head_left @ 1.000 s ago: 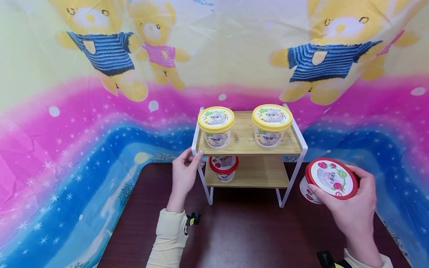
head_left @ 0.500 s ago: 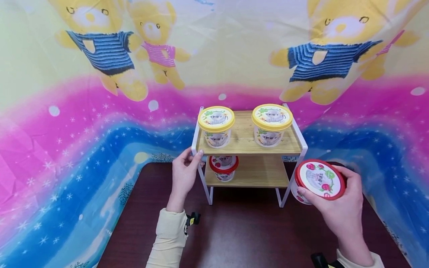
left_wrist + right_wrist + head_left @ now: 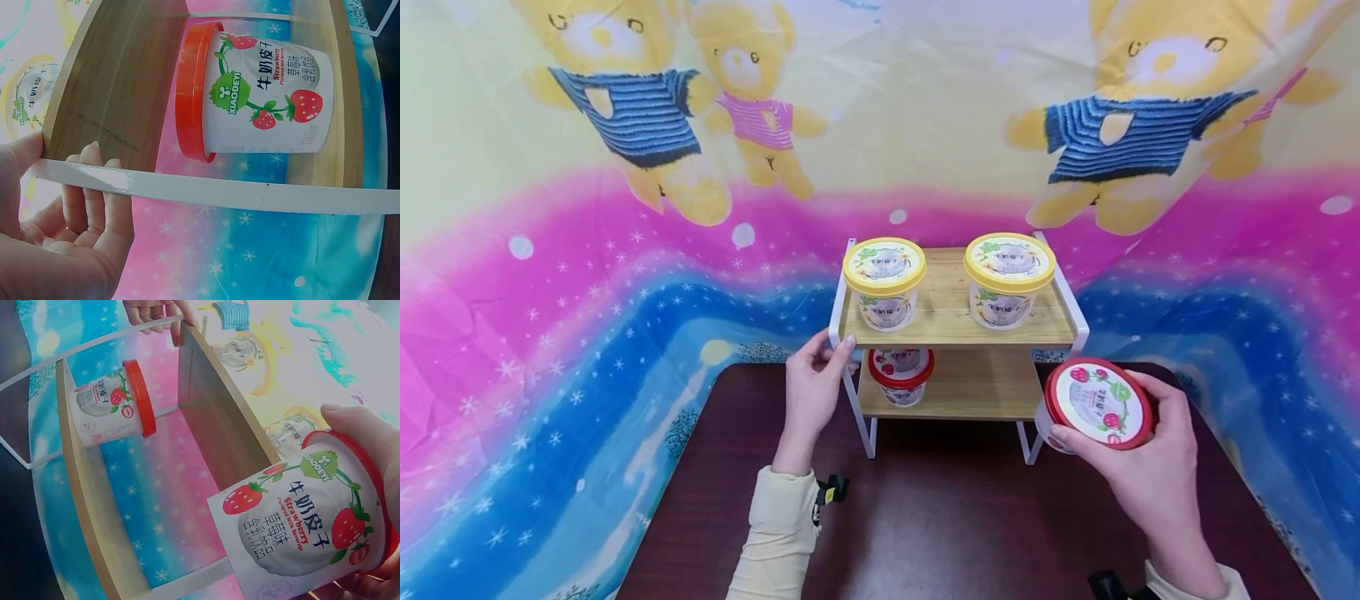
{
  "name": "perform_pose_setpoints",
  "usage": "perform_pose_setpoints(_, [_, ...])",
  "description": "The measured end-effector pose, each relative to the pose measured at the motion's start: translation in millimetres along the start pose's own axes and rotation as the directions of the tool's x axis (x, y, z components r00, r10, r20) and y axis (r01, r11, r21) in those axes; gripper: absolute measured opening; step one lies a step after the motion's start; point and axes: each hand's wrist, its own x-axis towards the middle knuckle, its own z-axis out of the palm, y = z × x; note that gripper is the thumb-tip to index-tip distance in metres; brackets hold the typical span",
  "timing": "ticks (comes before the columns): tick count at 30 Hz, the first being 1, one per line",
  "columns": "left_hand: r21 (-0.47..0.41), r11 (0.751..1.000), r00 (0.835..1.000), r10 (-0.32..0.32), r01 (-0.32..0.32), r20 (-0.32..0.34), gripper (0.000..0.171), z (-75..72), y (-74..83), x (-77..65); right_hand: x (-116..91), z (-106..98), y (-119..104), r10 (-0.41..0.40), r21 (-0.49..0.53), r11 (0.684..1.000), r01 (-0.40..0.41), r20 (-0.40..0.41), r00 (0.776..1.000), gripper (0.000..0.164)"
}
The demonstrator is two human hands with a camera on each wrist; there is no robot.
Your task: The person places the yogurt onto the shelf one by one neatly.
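My right hand point(image 3: 1157, 471) grips a strawberry milk tub with a red lid point(image 3: 1099, 404), tilted, in the air by the right side of a two-tier wooden shelf rack point(image 3: 943, 292). My left hand point(image 3: 811, 396) holds the rack's upper left front corner; in the left wrist view its thumb lies at the board and its fingers curl at the white metal frame point(image 3: 206, 190). Another red-lidded tub point(image 3: 901, 379) stands upright at the left of the lower shelf. Two yellow-lidded tubs point(image 3: 884, 287) stand apart on the top board, left and right.
A dark brown table point(image 3: 955, 525) bears the rack. Behind and at both sides hangs a cloth point(image 3: 880, 208) printed with teddy bears. The rack's right front leg point(image 3: 1033, 442) is close to the held tub.
My right hand has moved left with the red-lidded tub, toward the rack's right side. The left hand and the other tubs have stayed in place.
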Motion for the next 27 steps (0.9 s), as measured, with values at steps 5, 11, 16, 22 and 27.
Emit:
perform_pose_setpoints(5, [0.001, 1.0, 1.0, -0.005, 0.005, 0.0, 0.037, -0.1, -0.6, 0.0, -2.1, 3.4, -0.1, 0.007, 0.012, 1.0, -0.008, 0.015, 1.0, 0.101])
perform_pose_setpoints(11, [0.001, 1.0, 1.0, -0.002, 0.002, -0.002, 0.036, 0.3, -0.6, -0.1, -4.5, 7.8, 0.6, 0.009, 0.012, 1.0, -0.01, 0.033, 0.999, 0.102])
perform_pose_setpoints(16, [0.004, 1.0, 1.0, 0.005, -0.005, -0.005, 0.037, 0.8, -0.1, -0.1, -7.0, 11.1, 0.0, 0.013, 0.017, 1.0, -0.014, 0.047, 0.999, 0.102])
perform_pose_setpoints(22, [0.003, 1.0, 1.0, 0.004, -0.004, -0.006, 0.036, 0.4, -0.4, 0.1, -9.0, 15.0, -0.7, 0.016, 0.028, 0.999, -0.018, 0.061, 0.998, 0.102])
perform_pose_setpoints(27, [0.007, 1.0, 1.0, 0.004, -0.004, -0.006, 0.035, 0.2, -0.6, 0.3, -10.3, 18.4, -1.0, 0.013, 0.042, 0.999, -0.016, 0.07, 0.997, 0.101])
